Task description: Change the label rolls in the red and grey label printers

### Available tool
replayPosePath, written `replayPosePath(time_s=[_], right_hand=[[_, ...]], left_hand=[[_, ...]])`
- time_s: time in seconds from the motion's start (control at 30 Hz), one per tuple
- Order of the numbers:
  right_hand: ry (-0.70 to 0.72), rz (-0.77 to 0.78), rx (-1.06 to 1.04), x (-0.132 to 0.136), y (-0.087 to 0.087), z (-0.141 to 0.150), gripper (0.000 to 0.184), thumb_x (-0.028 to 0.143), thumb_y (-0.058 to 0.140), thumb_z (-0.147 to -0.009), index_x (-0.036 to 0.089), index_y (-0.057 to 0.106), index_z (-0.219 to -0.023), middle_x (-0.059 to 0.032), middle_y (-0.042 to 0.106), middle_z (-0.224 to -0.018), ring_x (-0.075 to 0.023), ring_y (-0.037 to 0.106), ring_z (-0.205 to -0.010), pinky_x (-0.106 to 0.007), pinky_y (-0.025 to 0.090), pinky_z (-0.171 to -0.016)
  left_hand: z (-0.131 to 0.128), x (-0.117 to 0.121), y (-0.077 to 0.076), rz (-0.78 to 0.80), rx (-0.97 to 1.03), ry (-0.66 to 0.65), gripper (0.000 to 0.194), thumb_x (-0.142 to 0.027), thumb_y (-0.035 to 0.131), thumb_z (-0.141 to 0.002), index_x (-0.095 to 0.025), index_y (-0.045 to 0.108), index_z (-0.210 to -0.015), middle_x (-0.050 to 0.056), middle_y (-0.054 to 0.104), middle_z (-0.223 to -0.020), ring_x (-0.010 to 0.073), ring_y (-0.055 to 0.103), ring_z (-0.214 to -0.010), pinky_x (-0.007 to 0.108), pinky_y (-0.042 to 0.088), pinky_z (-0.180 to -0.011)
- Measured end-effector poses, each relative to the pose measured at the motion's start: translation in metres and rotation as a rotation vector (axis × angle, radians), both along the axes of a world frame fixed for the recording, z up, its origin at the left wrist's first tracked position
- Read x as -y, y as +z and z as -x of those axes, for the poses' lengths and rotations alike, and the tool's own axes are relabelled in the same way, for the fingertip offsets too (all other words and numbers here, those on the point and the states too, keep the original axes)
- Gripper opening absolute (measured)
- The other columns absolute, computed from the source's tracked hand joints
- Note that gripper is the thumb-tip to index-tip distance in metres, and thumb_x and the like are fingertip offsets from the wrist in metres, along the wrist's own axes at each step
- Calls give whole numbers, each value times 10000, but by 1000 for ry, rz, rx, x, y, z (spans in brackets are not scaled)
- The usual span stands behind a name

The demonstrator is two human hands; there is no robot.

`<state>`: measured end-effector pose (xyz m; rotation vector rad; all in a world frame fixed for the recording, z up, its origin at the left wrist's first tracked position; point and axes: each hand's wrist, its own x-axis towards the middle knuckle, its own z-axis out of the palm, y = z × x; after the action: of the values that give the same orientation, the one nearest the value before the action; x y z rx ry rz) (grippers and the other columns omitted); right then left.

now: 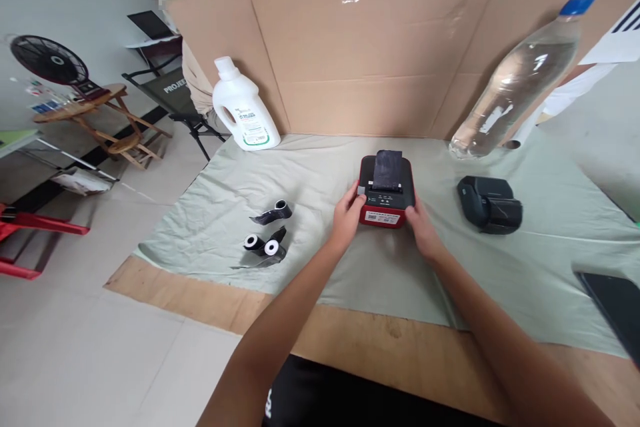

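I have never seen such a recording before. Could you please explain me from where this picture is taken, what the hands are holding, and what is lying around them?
There is no machine arm here: a person works bare-handed, and a camera on their head looks forward and down. The left hand and right hand grip a red-and-black device by its sides; a dark strip stands up from its top. On the pale cloth, three small rolls lie to the left. To the right are a black device and a dark flat object. Behind stand a white jug and a clear bottle, before cardboard.
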<state>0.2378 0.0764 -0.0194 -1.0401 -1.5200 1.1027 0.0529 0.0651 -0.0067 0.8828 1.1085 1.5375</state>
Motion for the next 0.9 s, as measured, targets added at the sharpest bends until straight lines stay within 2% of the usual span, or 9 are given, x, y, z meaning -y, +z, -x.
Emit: replayPosePath(time_s=[0.07, 0.13, 0.27, 0.4, 0.5, 0.6, 0.7, 0.8, 0.9], right_hand=[[83, -105, 153, 12, 0, 0, 914, 585, 665, -908, 314, 226, -1663, -75, 348, -1703, -309, 302, -1590, -549, 225, -1317], [104, -182, 280, 14, 5, 3, 993, 539, 714, -887, 277, 168, -1674, -124, 323, -1704, -336, 309, -1583, -568, 210, -1319], [55, -235, 350, -1, 32, 34, 945, 471, 733, -859, 231, 259, -1640, -188, 447, -1610, -392, 441, -1491, -611, 315, -1265], [27, -198, 199, -25, 68, 98, 927, 369, 840, -745, 275, 383, -1547, -153, 565, -1495, -381, 584, -1344, -551, 504, -1122], [70, -211, 130, -45, 87, 160, 853, 311, 849, -717, 288, 422, -1455, -131, 603, -1416, -391, 561, -1351, -537, 525, -1068], [127, -162, 174, -64, 87, 225, 763, 256, 819, -716, 247, 410, -1359, -147, 637, -1287, -417, 600, -1263, -567, 512, -1037], [171, -78, 208, -75, 71, 281, 680, 210, 782, -714, 244, 386, -1265, -133, 645, -1191, -398, 640, -1159, -562, 525, -991], [235, -29, 268, -76, 50, 319, 610, 185, 759, -721, 255, 379, -1193, -123, 636, -1170, -382, 649, -1126, -543, 537, -958], [280, -38, 387, -75, 37, 338, 542, 179, 736, -755, 233, 376, -1156, -162, 625, -1194, -378, 662, -1088, -527, 548, -927]], left_hand=[[2, 9, 0, 2, -18, -25, 447, -289, 703, -879, -264, 721, -1325, 2, 633, -1500, 273, 463, -1510, 410, 311, -1299], [7, 13, 4, 12, -15, 1, 463, -265, 703, -872, -277, 721, -1334, -12, 622, -1512, 280, 445, -1523, 418, 295, -1309], [38, 8, 34, -48, -29, 106, 393, -210, 692, -851, -258, 773, -1232, -6, 690, -1420, 293, 467, -1505, 388, 307, -1298], [101, -12, 75, -143, -88, 146, 432, -172, 669, -832, -247, 760, -1248, -15, 749, -1288, 302, 550, -1423, 387, 400, -1237], [163, -32, 90, -121, -98, 192, 492, -222, 671, -852, -251, 702, -1342, -7, 754, -1248, 304, 629, -1310, 399, 508, -1129], [225, -46, 83, -56, -133, 255, 482, -279, 678, -869, -238, 693, -1349, 20, 761, -1203, 270, 691, -1161, 359, 568, -1006], [275, -49, 61, 5, -177, 306, 486, -271, 659, -855, -236, 705, -1338, 13, 777, -1134, 225, 706, -1055, 280, 579, -866], [305, -42, 36, 66, -155, 359, 485, -249, 643, -823, -218, 725, -1300, 15, 784, -1076, 203, 710, -984, 230, 553, -751], [318, -33, 17, 126, -107, 393, 487, -237, 613, -823, -215, 724, -1297, 12, 783, -1043, 172, 704, -886, 214, 525, -694]])
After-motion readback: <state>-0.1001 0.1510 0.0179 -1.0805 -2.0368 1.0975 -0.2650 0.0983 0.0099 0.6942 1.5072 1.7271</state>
